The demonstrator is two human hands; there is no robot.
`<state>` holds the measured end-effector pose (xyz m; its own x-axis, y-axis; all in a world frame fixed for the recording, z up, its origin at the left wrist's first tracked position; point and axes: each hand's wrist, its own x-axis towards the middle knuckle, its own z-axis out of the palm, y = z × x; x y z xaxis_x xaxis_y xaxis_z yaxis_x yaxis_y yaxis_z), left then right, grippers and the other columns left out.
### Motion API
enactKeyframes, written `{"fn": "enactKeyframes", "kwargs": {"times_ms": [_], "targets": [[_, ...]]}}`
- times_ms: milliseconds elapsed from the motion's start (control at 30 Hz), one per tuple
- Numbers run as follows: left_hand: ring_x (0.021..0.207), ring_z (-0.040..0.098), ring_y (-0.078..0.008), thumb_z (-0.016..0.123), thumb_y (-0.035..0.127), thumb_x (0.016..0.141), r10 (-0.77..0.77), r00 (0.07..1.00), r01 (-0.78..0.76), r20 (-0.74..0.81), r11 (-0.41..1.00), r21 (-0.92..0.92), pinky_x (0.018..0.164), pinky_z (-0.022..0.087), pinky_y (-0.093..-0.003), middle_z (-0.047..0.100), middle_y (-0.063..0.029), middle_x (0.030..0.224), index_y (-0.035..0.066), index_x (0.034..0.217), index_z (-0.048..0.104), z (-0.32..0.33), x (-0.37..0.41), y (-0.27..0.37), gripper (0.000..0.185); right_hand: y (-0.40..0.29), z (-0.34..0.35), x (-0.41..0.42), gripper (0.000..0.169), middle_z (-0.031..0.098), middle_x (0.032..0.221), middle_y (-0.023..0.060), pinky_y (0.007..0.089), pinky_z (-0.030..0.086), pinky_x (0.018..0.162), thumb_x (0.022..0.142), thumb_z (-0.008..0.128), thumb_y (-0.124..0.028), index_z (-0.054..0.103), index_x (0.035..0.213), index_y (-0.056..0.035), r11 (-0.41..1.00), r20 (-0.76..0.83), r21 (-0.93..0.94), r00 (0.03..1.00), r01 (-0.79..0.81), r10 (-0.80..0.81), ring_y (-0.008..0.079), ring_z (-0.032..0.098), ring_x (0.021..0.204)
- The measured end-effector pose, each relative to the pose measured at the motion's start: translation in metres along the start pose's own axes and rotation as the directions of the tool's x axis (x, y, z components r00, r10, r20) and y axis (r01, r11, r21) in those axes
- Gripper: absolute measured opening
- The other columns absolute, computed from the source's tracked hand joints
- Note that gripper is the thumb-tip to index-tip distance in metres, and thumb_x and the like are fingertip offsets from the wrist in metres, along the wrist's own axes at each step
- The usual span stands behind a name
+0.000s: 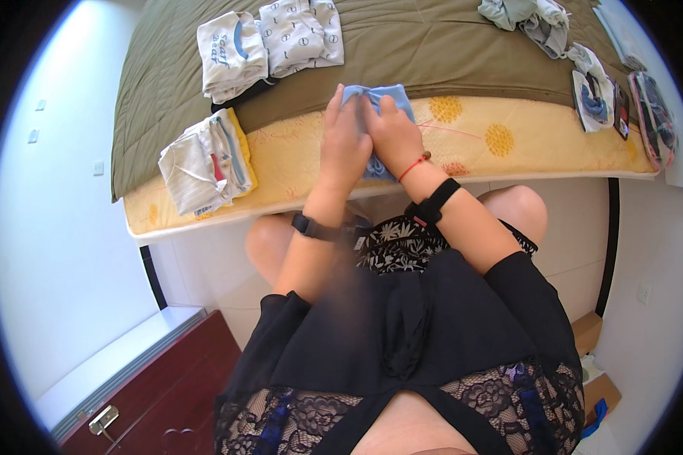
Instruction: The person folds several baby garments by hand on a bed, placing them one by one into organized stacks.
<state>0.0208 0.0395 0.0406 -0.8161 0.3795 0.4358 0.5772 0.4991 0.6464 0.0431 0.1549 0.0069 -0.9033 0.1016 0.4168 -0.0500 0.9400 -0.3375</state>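
A light blue cloth garment (397,96) lies at the near side of the bed, partly hidden under both hands. My left hand (344,145) is on its left side, fingers pointing away from me and slightly blurred. My right hand (394,133) rests on its right part, with the fingers bent over the fabric. Whether either hand grips the cloth cannot be told. To the left, a folded stack of light garments (196,165) sits on the yellow floral mattress (296,153). Beyond it are a folded white printed garment (233,57) and a white patterned garment (301,40).
An olive quilt (410,45) covers the far part of the bed. Crumpled grey-green clothes (523,17), a white and blue garment (595,96), a phone-like dark object (621,111) and folded dark patterned cloth (653,119) are at right. A dark red wooden panel (165,387) stands lower left.
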Motion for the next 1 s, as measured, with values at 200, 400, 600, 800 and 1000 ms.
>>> {"fn": "enactKeyframes", "kwargs": {"times_ms": [200,400,600,800,1000], "targets": [[0.129,0.043,-0.0360,0.056,-0.004,0.070,0.011,0.970,-0.004,0.243,1.000,-0.028,0.105,0.039,-0.0384,0.046,-0.0223,0.138,-0.006,0.126,0.053,-0.013,0.010,0.001,0.056,0.013,-0.007,0.008,0.017,0.053,0.098,0.0125,0.0428,0.052,0.057,0.086,0.054,-0.015,0.061,0.102,-0.0107,0.972,0.040,0.208,0.992,0.107,-0.118,0.0316,0.061,0.074],[0.131,0.039,-0.0394,0.056,-0.002,0.071,0.033,0.956,-0.007,0.293,0.996,-0.092,0.109,0.033,-0.0408,0.042,-0.0269,0.139,-0.006,0.133,0.044,0.000,0.005,-0.003,0.063,0.013,-0.008,0.012,0.014,0.058,0.094,0.0195,0.0489,0.051,0.066,0.085,0.055,-0.017,0.063,0.094,-0.0087,0.967,0.138,0.240,0.989,-0.084,0.051,0.0379,0.061,0.081],[0.118,0.046,-0.0382,0.068,0.009,0.072,-0.114,0.972,0.127,0.205,0.991,-0.052,0.104,0.036,-0.0411,0.049,-0.0247,0.126,-0.003,0.139,0.035,-0.011,-0.008,0.008,0.075,0.037,-0.001,0.020,0.025,0.063,0.094,0.0197,0.0445,0.052,0.073,0.090,0.055,-0.023,0.061,0.103,-0.0029,0.811,0.253,0.561,0.967,-0.168,0.026,0.0369,0.062,0.085],[0.108,0.055,-0.0391,0.077,0.023,0.070,-0.512,0.821,0.538,0.255,0.842,-0.044,0.092,0.046,-0.0419,0.053,-0.0296,0.118,-0.006,0.126,0.038,-0.019,-0.026,0.012,0.074,0.061,-0.063,-0.031,0.038,0.056,0.106,0.0116,0.0333,0.048,0.088,0.071,0.079,-0.013,0.058,0.101,-0.0045,0.768,0.267,0.641,0.940,-0.009,-0.211,0.0246,0.057,0.101],[0.071,0.063,-0.0194,0.079,0.024,0.072,-0.486,0.819,0.505,0.305,0.863,0.018,0.062,0.053,-0.0301,0.061,-0.0172,0.093,-0.007,0.115,0.040,-0.010,-0.039,-0.004,0.066,0.047,-0.042,-0.041,0.023,0.060,0.093,0.0114,0.0315,0.048,0.077,0.074,0.075,-0.012,0.058,0.088,-0.0036,0.771,0.148,0.635,0.972,0.050,-0.184,0.0241,0.059,0.088]]}}
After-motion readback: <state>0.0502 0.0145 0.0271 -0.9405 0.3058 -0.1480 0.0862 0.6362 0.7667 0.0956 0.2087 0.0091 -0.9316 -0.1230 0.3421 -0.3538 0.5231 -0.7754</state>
